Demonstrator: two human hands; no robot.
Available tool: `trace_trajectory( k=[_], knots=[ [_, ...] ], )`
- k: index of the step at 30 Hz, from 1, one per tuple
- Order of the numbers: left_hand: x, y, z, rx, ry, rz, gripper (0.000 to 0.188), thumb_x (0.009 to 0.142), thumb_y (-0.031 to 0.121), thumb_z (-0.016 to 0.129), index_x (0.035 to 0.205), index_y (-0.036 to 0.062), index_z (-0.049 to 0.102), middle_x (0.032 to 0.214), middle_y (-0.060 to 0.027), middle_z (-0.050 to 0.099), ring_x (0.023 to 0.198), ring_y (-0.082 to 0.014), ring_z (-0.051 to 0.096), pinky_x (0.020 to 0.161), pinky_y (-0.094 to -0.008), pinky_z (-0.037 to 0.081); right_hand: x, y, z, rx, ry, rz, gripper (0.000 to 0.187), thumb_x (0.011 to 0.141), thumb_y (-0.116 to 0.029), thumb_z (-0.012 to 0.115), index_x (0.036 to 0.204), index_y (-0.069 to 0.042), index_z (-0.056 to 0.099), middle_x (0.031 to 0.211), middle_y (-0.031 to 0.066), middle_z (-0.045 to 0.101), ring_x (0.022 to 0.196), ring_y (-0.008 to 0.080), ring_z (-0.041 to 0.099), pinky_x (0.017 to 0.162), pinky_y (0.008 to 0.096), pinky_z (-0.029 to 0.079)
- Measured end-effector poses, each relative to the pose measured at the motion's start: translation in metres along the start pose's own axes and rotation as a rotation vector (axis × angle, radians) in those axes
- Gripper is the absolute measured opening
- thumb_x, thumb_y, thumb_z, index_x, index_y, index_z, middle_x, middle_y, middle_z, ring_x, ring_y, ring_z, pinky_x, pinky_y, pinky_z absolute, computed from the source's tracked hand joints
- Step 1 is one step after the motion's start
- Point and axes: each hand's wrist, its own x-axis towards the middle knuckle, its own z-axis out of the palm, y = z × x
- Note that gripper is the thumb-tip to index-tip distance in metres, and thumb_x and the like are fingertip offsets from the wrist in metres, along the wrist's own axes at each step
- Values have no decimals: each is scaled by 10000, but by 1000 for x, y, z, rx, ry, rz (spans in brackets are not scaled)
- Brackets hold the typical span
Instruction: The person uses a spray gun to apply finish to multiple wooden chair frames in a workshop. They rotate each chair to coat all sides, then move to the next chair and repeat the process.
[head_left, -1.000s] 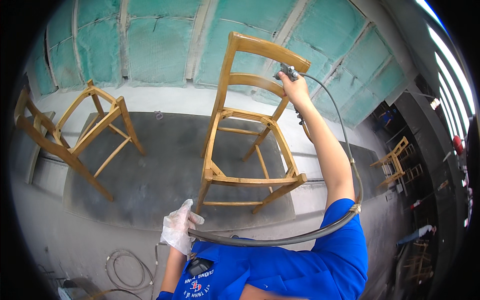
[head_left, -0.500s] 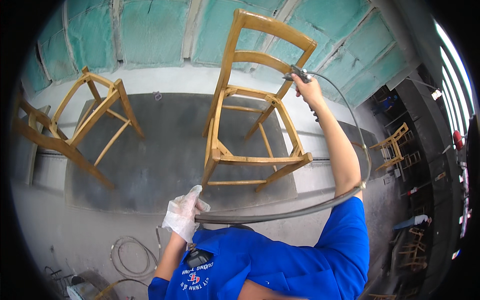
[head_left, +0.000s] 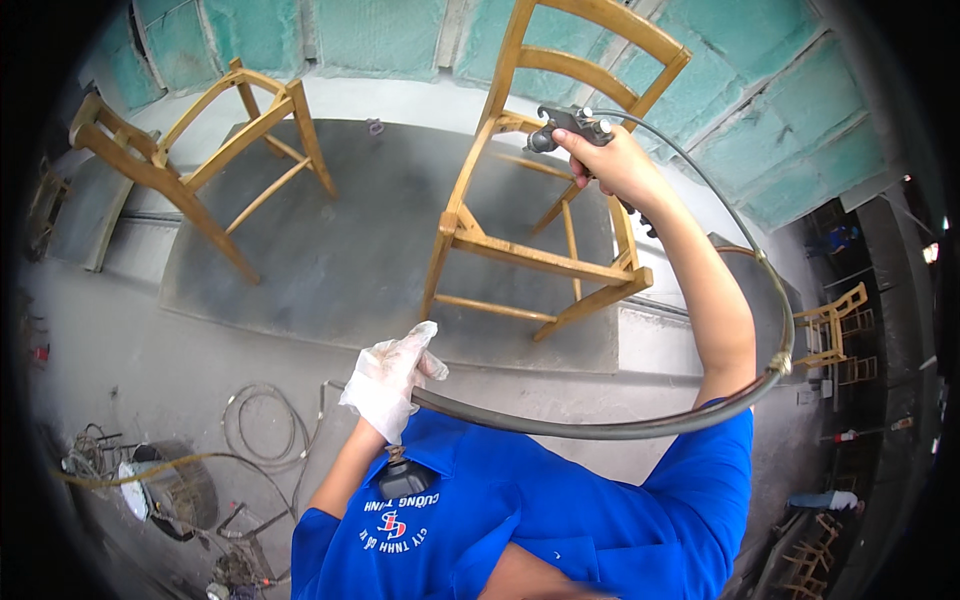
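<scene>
My right hand (head_left: 610, 160), bare, is closed round the grip of a dark spray gun (head_left: 572, 126), raised in front of the seat frame and backrest of a wooden chair (head_left: 540, 262). The chair stands upright with no seat panel. A dark hose (head_left: 600, 430) curves from the gun past my right arm to my left. My left hand (head_left: 390, 378), in a thin white glove, grips this hose low in front of my chest. Its fingers partly hide the hose.
A second wooden chair frame (head_left: 215, 165) stands at the left on the dark floor board (head_left: 300, 290). Coiled hose (head_left: 262, 425) and a drum-like container (head_left: 175, 490) lie lower left. Green wall panels (head_left: 370, 40) rise behind. More chairs (head_left: 835, 325) and a person (head_left: 825, 500) are far right.
My right hand and the spray gun have moved from beside the far backrest post down and left, nearer to me. My left hand keeps the hose. The whole view has shifted.
</scene>
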Motion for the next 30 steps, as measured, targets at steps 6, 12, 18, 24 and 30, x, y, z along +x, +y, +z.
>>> trace_trajectory(
  k=[6, 12, 18, 24, 30],
  knots=[
    [-31, -11, 34, -5, -22, -36, 555, 934, 449, 705, 557, 45, 648, 564, -47, 639, 507, -101, 497, 499, -283, 377, -76, 18, -11, 226, -50, 62, 393, 994, -477, 634, 918, -92, 655, 706, -21, 615, 594, 63, 564, 481, 235, 403],
    [-50, -32, 64, 61, -53, -22, 528, 911, 435, 746, 558, 59, 631, 535, -29, 613, 481, -92, 492, 478, -282, 361, -141, 64, -49, 115, 18, 206, 440, 966, -520, 637, 829, -102, 655, 660, -29, 601, 607, 60, 554, 513, 250, 425],
    [-49, -34, 81, 52, -120, -129, 516, 903, 439, 758, 566, 66, 638, 530, -29, 607, 481, -97, 514, 479, -283, 377, -191, 97, -104, -122, 49, 419, 436, 965, -522, 641, 950, -91, 701, 636, -23, 573, 563, 70, 522, 478, 258, 388],
    [-52, -36, 71, 4, -112, 50, 468, 960, 368, 703, 642, 26, 672, 576, -50, 628, 479, -100, 524, 469, -292, 404, -161, 121, -110, -232, 55, 299, 423, 961, -475, 660, 1007, -58, 714, 633, -14, 565, 556, 88, 536, 514, 279, 423],
    [-57, -38, 25, 62, 89, 130, 396, 982, 333, 670, 726, 31, 679, 548, -37, 581, 455, -92, 503, 454, -275, 379, -81, 151, -80, -223, 205, 87, 371, 959, -414, 682, 886, -51, 674, 635, 5, 597, 564, 106, 587, 587, 309, 480]
  ],
)
